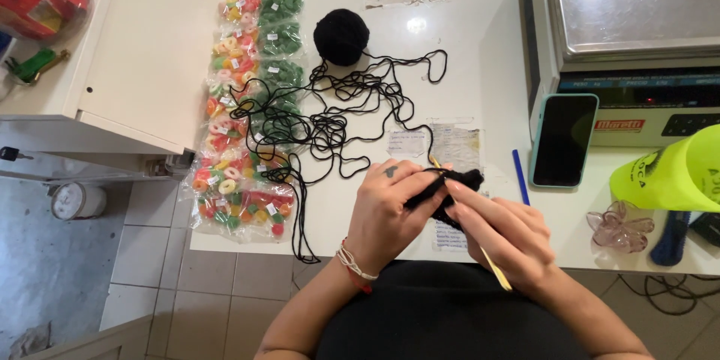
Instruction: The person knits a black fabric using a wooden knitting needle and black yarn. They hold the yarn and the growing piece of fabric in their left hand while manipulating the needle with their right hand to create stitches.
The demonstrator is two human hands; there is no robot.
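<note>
My left hand (pixel 386 214) pinches a small piece of black crochet work (pixel 457 184) over the near edge of the white table (pixel 450 52). My right hand (pixel 506 236) grips a pale yellow crochet hook (pixel 495 270) whose tip goes into the black piece. Loose black yarn (pixel 330 116) trails in tangled loops across the table from the work to a black yarn ball (pixel 341 35) at the back.
Several clear bags of coloured ring candies (pixel 244 127) line the table's left edge. A metal scale (pixel 626 30) stands at back right, a phone (pixel 564 139) leaning against it. A blue pen (pixel 520 177), a neon yellow cap (pixel 675 172), a pink hair claw (pixel 619 226) and paper slips (pixel 454 142) lie nearby.
</note>
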